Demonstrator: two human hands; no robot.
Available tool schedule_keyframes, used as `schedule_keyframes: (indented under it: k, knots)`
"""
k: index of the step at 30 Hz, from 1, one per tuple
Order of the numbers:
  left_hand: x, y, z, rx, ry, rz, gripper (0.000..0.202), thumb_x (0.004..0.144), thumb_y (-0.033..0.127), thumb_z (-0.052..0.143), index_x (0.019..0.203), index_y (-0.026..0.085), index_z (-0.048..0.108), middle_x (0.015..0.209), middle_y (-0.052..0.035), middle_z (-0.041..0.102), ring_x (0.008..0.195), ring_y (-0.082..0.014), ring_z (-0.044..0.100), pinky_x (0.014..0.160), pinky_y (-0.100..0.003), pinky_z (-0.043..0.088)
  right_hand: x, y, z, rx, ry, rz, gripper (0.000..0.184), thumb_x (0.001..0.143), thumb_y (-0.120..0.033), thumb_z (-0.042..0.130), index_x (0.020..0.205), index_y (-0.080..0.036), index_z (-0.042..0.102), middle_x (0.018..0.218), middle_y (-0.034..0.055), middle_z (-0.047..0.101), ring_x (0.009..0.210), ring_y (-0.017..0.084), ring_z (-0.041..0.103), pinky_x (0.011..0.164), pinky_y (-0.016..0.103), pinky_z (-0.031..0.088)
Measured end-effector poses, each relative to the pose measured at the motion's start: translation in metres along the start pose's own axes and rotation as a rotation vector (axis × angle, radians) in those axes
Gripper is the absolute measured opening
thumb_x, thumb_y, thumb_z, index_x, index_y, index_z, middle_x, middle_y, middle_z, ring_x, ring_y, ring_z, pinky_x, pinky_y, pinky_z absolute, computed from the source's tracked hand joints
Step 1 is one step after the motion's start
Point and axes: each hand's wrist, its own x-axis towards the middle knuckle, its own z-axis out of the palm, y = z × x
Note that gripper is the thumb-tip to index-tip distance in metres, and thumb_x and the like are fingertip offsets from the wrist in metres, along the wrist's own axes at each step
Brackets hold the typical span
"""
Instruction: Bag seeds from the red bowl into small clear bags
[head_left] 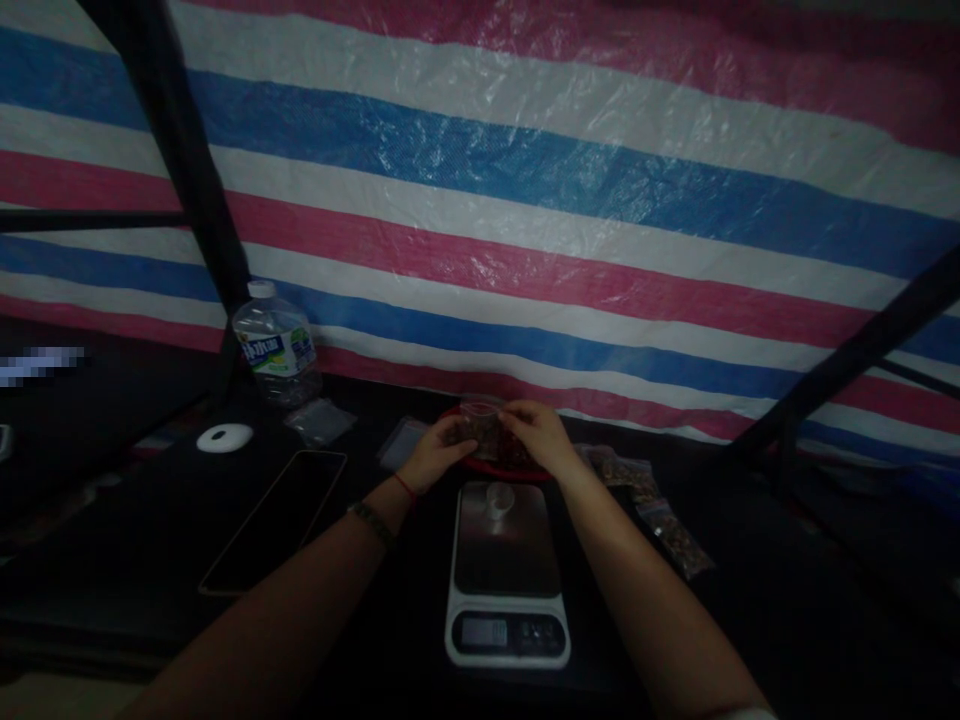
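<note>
My left hand (439, 452) and my right hand (536, 435) meet just beyond a kitchen scale (507, 572). Together they pinch a small clear plastic bag (481, 422) with brownish bits inside, held over a red dish (504, 466). Both hands have their fingers closed on the bag. A small clear cup (499, 498) stands on the scale's steel plate. The scale's display faces me at the near edge.
A water bottle (276, 345) stands at the back left, beside a white round object (224, 438) and a dark phone (276, 520). Empty clear bags (322, 420) lie left of the hands, filled bags (660, 520) to the right. A striped tarp (525, 200) hangs behind.
</note>
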Motion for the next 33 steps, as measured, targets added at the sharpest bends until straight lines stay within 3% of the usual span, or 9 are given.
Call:
schedule_keyframes:
  k: [8,13,18,23,30,33]
  knots:
    - [-0.001,-0.003,-0.002,0.053,-0.04,-0.038,0.049,0.063,0.032,0.079,0.106,0.013,0.062,0.109,-0.0112,0.068,0.099,-0.0244,0.064,0.096,-0.043,0.046,-0.006,-0.003,0.014,0.01,-0.005,-0.018,0.017,0.078,-0.03,0.06,0.078,-0.017,0.069,0.075,0.0024,0.069,0.068,0.015,0.06,0.063,0.026,0.044]
    - [-0.001,-0.002,0.0,0.045,-0.108,-0.06,0.043,0.067,0.036,0.076,0.102,0.014,0.065,0.105,-0.0101,0.07,0.095,-0.0239,0.065,0.094,-0.042,0.047,-0.005,0.005,0.021,0.081,-0.033,-0.031,0.017,0.076,-0.032,0.063,0.083,-0.018,0.069,0.083,0.0034,0.07,0.074,0.016,0.062,0.071,0.028,0.046]
    - [-0.001,0.003,0.001,0.099,0.03,0.061,0.05,0.064,0.038,0.077,0.107,0.016,0.064,0.109,-0.009,0.068,0.1,-0.0231,0.063,0.093,-0.038,0.047,-0.004,0.008,0.021,0.071,-0.011,-0.012,0.016,0.077,-0.031,0.06,0.079,-0.018,0.069,0.079,0.0027,0.07,0.072,0.016,0.062,0.069,0.028,0.046]
    - [-0.001,0.008,-0.004,0.236,0.219,0.074,0.036,0.071,0.048,0.069,0.083,0.014,0.07,0.086,-0.007,0.071,0.082,-0.0209,0.064,0.08,-0.033,0.05,-0.004,0.008,0.02,0.064,0.008,-0.019,0.017,0.078,-0.032,0.06,0.079,-0.018,0.069,0.079,0.0028,0.07,0.073,0.017,0.062,0.07,0.028,0.046]
    - [0.002,0.009,-0.008,0.229,0.324,0.079,0.034,0.069,0.045,0.071,0.084,0.014,0.072,0.083,-0.0065,0.071,0.077,-0.0189,0.063,0.075,-0.031,0.05,-0.002,0.015,0.02,0.045,0.003,-0.018,0.016,0.078,-0.031,0.06,0.078,-0.018,0.069,0.077,0.0023,0.069,0.071,0.017,0.062,0.068,0.028,0.046]
    - [0.002,0.009,-0.01,0.289,0.228,0.163,0.027,0.071,0.041,0.07,0.076,0.015,0.072,0.087,-0.0065,0.071,0.083,-0.0191,0.063,0.08,-0.03,0.048,-0.001,0.016,0.018,0.044,0.03,-0.01,0.016,0.078,-0.031,0.059,0.078,-0.018,0.068,0.077,0.0026,0.069,0.071,0.017,0.061,0.067,0.027,0.046]
